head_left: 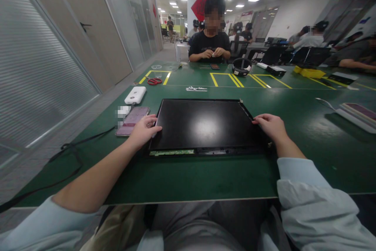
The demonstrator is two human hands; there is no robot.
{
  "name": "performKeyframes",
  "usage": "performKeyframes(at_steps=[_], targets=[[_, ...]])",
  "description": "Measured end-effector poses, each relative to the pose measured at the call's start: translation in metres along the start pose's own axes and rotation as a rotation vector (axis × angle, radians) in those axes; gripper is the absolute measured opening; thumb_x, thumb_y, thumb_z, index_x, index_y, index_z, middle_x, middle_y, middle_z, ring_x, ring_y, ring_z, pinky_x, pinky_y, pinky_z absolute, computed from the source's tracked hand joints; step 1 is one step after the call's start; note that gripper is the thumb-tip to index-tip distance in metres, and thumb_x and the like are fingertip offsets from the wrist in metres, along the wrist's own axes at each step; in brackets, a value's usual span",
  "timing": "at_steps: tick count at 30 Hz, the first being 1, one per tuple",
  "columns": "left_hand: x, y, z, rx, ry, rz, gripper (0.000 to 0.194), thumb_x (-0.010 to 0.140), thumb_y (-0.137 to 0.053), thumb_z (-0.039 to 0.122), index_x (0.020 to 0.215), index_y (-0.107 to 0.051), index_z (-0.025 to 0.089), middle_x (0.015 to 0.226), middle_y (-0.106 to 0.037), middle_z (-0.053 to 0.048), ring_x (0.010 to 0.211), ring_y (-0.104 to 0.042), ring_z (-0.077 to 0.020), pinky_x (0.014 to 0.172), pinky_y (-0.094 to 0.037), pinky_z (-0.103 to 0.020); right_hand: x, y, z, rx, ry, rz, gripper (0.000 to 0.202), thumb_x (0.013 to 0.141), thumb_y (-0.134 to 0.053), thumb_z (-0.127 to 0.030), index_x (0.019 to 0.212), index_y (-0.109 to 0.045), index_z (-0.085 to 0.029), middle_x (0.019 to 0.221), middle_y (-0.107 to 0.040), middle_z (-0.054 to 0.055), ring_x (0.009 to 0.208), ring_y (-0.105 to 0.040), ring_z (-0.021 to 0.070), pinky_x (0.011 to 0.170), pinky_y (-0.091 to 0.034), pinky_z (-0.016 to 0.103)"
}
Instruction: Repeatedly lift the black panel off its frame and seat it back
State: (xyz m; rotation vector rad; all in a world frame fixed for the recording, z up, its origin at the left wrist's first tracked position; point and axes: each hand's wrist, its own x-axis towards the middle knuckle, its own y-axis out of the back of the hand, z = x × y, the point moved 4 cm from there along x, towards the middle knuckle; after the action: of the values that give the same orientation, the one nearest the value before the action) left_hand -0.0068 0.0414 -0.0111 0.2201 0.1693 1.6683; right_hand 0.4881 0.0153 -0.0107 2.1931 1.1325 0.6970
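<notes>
A black LCD display panel [199,121] lies flat on the green table in front of me, screen side up, with a dark frame around it. Along its near edge a green circuit board strip [172,152] is exposed. My left hand [143,129] grips the panel's left edge, thumb on top of the screen's border. At the opposite side my right hand [268,125] pinches the right edge between thumb and fingers; its fingertips are partly hidden.
Left of the panel are a phone [133,120], a white power bank [135,95] and a black strap [79,141]. Red scissors [154,81] and small white parts [196,89] lie beyond it. A cabled device [360,116] sits right. Across the table [205,184] sits a person [210,45].
</notes>
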Motion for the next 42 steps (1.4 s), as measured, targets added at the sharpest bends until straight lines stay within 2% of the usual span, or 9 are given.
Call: performKeyframes(at_steps=[5, 10, 16, 26, 42], targets=[[0.004, 0.000, -0.008, 0.016, 0.000, -0.004, 0.032, 0.052, -0.090, 0.028, 0.076, -0.074, 0.015, 0.137, -0.059, -0.016, 0.131, -0.057, -0.0361, 0.118, -0.038, -0.046, 0.001, -0.001, 0.001, -0.005, 0.023, 0.007, 0.021, 0.071, -0.061, -0.037, 0.075, -0.076, -0.022, 0.074, -0.076, 0.006, 0.087, -0.070, 0.0277, 0.080, -0.050, 0.037], [0.013, 0.002, -0.018, 0.104, -0.026, -0.032, 0.037, 0.050, -0.088, 0.035, 0.079, -0.074, 0.017, 0.140, -0.057, -0.015, 0.133, -0.055, -0.0376, 0.119, -0.035, -0.051, 0.001, -0.001, 0.000, 0.010, 0.006, 0.010, 0.019, 0.070, -0.062, -0.034, 0.074, -0.076, -0.022, 0.073, -0.076, 0.006, 0.086, -0.070, 0.0272, 0.075, -0.049, 0.035], [0.015, 0.003, -0.021, 0.153, -0.059, -0.055, 0.041, 0.052, -0.084, 0.042, 0.083, -0.073, 0.018, 0.141, -0.056, -0.015, 0.133, -0.056, -0.0380, 0.118, -0.037, -0.051, 0.000, 0.000, -0.001, 0.011, -0.009, 0.012, 0.016, 0.071, -0.063, -0.031, 0.073, -0.076, -0.023, 0.074, -0.076, 0.006, 0.085, -0.070, 0.0272, 0.075, -0.049, 0.036], [0.015, 0.004, -0.022, 0.144, -0.066, -0.051, 0.045, 0.051, -0.085, 0.044, 0.085, -0.073, 0.017, 0.141, -0.057, -0.015, 0.131, -0.057, -0.0374, 0.118, -0.038, -0.052, 0.004, -0.001, 0.005, -0.007, -0.006, -0.002, 0.020, 0.072, -0.063, -0.034, 0.078, -0.078, -0.022, 0.075, -0.077, 0.005, 0.090, -0.070, 0.0281, 0.080, -0.048, 0.037], [0.015, 0.004, -0.022, 0.255, -0.104, -0.066, 0.048, 0.058, -0.081, 0.048, 0.093, -0.076, 0.017, 0.140, -0.056, -0.015, 0.132, -0.056, -0.0368, 0.117, -0.040, -0.049, 0.000, 0.000, -0.001, 0.015, -0.007, 0.009, 0.018, 0.070, -0.062, -0.033, 0.074, -0.076, -0.022, 0.073, -0.076, 0.006, 0.086, -0.070, 0.0272, 0.079, -0.050, 0.036]])
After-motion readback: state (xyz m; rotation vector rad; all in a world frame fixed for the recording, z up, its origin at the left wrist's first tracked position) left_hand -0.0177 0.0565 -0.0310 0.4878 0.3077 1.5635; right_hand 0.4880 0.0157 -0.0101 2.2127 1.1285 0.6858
